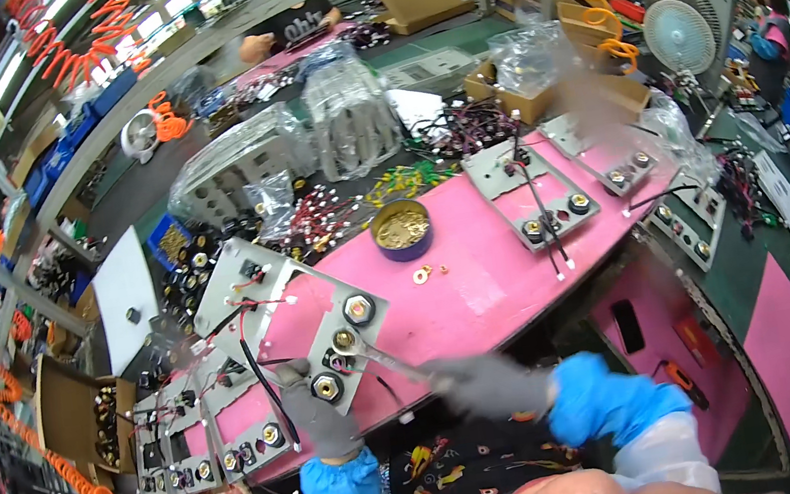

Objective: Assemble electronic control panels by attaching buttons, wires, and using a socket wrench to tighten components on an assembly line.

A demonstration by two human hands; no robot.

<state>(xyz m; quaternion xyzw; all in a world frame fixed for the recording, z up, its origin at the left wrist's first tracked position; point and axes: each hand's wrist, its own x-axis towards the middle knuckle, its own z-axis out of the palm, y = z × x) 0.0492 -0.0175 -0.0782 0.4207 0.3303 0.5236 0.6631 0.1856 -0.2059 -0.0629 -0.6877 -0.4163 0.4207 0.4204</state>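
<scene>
My right hand (490, 383), in a grey glove, is closed round a metal wrench (382, 358). The wrench's head is at a round brass-coloured fitting on a grey metal panel (226, 279). My left hand (323, 414), also gloved, grips that panel beside a black fitting (328, 388); its fingertips are partly hidden. Another large black fitting (358, 309) with a hex nut sits near the panel's right corner. Black and red wires (250, 353) trail over the panel. To its right stands a round tin (403, 230) of brass pieces, with a few loose brass rings (421, 276) nearby.
More fitted panels lie at the left and at the right (534, 197) on the pink table cover (481, 285). Behind are wire bundles (311, 220) and wrapped panel stacks (352, 117). A cardboard box (76, 418) stands left. Another person's hand (258, 48) shows across the bench.
</scene>
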